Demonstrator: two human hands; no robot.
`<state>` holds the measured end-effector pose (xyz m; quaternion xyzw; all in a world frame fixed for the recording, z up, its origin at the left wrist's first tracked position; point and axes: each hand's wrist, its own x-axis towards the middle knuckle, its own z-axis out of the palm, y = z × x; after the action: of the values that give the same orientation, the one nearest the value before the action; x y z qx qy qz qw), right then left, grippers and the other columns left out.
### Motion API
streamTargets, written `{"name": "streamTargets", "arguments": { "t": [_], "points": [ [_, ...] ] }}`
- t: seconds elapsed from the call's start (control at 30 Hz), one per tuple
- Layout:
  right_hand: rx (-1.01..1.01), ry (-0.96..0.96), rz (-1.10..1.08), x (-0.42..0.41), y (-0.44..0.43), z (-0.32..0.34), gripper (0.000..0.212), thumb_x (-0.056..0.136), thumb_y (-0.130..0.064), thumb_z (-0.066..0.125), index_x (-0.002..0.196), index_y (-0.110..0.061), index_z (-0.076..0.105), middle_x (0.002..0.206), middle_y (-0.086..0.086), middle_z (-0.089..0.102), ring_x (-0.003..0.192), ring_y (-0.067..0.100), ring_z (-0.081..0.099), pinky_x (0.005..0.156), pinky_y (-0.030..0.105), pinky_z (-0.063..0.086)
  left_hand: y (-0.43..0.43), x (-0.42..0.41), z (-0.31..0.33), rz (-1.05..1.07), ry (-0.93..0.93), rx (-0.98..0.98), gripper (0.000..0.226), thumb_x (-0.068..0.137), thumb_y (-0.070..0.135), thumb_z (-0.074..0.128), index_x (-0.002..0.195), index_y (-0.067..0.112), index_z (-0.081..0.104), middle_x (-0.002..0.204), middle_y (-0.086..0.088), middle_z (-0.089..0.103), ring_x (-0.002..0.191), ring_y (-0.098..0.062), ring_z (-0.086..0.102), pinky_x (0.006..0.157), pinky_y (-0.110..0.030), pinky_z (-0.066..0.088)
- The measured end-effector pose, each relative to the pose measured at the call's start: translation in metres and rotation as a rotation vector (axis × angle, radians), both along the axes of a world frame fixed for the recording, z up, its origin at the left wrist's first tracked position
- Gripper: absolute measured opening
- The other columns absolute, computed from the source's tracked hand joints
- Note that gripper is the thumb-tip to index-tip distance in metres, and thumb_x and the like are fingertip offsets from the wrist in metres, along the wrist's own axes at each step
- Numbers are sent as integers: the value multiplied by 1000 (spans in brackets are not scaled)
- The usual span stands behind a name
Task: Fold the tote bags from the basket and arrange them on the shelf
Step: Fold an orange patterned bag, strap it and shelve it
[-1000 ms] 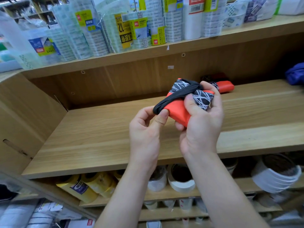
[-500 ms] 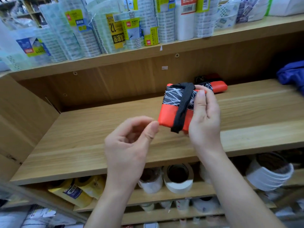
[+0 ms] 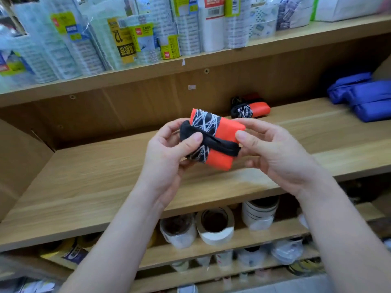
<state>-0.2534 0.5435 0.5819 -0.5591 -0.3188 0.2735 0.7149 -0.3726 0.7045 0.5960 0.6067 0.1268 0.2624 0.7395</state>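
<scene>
Folded orange tote bag (image 3: pixel 227 132) held up over the wooden shelf (image 3: pixel 105 187). My left hand (image 3: pixel 167 157) grips its left end, thumb on the black strap (image 3: pixel 222 143). My right hand (image 3: pixel 273 151) pinches the right end.

Wooden shelf (image 3: pixel 84 187): folded orange tote (image 3: pixel 255 109) at back, blue bags (image 3: pixel 364 98) right.

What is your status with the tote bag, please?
Left hand, right hand grip folded orange tote bag. Held above wooden shelf. Second folded bag behind, not blocking.
</scene>
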Motion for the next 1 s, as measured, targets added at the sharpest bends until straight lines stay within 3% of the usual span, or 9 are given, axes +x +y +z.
{"name": "streamTargets", "arguments": {
  "t": [0.13, 0.23, 0.33, 0.43, 0.53, 0.6, 0.73, 0.87, 1.0],
  "points": [
    [-32, -157, -144, 16, -20, -3, 36, 82, -13, 73, 111, -34, 69, 115, 8, 66, 103, 33, 64, 84, 38, 51, 2, 16, 0, -55, 141, 499, 50, 68, -3, 82, 109, 21, 66, 106, 3, 72, 104, -11, 65, 87, -28, 53],
    [-94, -380, -178, 28, -33, -2, 42, 83, 3, 70, 106, -32, 70, 113, 1, 67, 110, 20, 60, 97, 32, 47, 2, 35, 0, 14, 114, 879, 43, 73, -7, 77, 102, 23, 65, 108, 4, 63, 103, -8, 57, 83, -21, 52],
    [-145, -400, -192, 45, -41, -1, 37, 87, 6, 64, 104, -26, 69, 113, 1, 66, 103, 10, 61, 91, 25, 49, 10, 56, -2, 50, 18, 1085, 42, 75, -7, 75, 100, 25, 62, 107, 5, 61, 104, -12, 58, 85, -25, 52],
    [-271, -413, -197, 68, -47, -1, 38, 90, -2, 64, 111, -33, 67, 112, -2, 63, 101, 8, 62, 88, 28, 51, 24, 76, -2, 76, 126, 955, 40, 76, 2, 79, 105, 22, 59, 102, 7, 66, 99, -13, 63, 88, -35, 54],
    [-445, -514, -276, 100, -45, -1, 38, 90, -9, 66, 117, -36, 64, 111, -3, 61, 104, 12, 59, 91, 28, 46, 35, 95, -5, 76, 279, 549, 38, 86, 2, 69, 120, 12, 56, 107, -5, 70, 96, -17, 67, 91, -38, 54],
    [-566, -571, -320, 123, -37, -1, 39, 91, -15, 66, 125, -31, 59, 113, 1, 59, 106, 17, 58, 90, 24, 42, 41, 108, -12, 43, 343, 346, 38, 94, 4, 60, 131, 7, 51, 100, -5, 70, 84, -15, 68, 80, -31, 57],
    [-659, -582, -271, 159, -13, -4, 40, 90, -19, 67, 127, -29, 55, 105, 7, 60, 97, 25, 61, 88, 28, 45, 46, 130, -19, 89, 510, 503, 32, 98, 19, 58, 128, 14, 49, 95, 0, 69, 68, -6, 62, 56, -18, 48],
    [-716, -667, -304, 185, 7, -11, 29, 85, -23, 72, 107, -36, 61, 100, 2, 66, 91, 24, 62, 91, 33, 48, 53, 145, -21, 262, 600, 677, 46, 94, 34, 63, 129, 9, 45, 97, -8, 69, 85, -21, 67, 77, -33, 52],
    [-681, -648, -361, 194, 10, -15, 19, 81, -19, 76, 93, -30, 67, 92, -1, 63, 92, 20, 59, 81, 23, 39, 57, 149, -25, 341, 604, 576, 56, 91, 32, 67, 134, 8, 41, 78, -4, 61, 46, -11, 58, 57, -32, 54]
  ]
}}
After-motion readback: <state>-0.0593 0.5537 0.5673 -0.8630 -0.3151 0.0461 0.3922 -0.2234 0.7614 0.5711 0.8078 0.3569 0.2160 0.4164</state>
